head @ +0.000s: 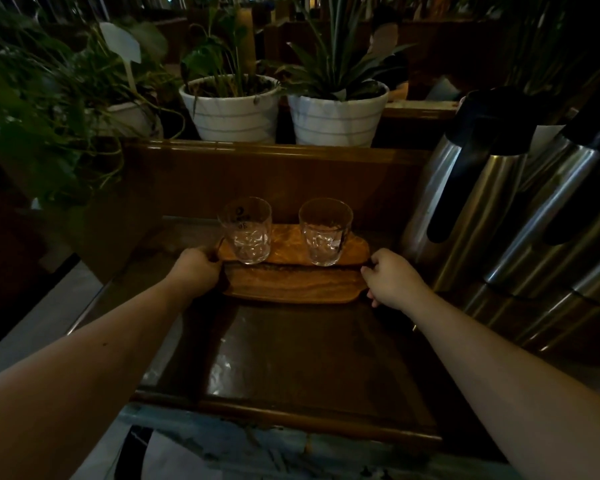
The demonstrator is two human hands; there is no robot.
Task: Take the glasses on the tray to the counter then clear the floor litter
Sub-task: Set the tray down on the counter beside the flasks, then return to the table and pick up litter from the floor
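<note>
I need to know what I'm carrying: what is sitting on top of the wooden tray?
Two clear glasses stand upright on the wooden tray: the left glass and the right glass, apart, both looking empty. The tray's ends are covered by the left hand and right hand.

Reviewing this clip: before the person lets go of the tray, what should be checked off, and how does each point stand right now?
1. Left hand at the wooden tray end: ok.
2. Right hand at the opposite end: ok.
3. Left glass upright on the tray: ok.
4. Right glass upright, apart from the other: ok.
5. Tray resting flat on the counter: cannot tell.
6. Steel flasks clear of the right hand: ok.
</note>
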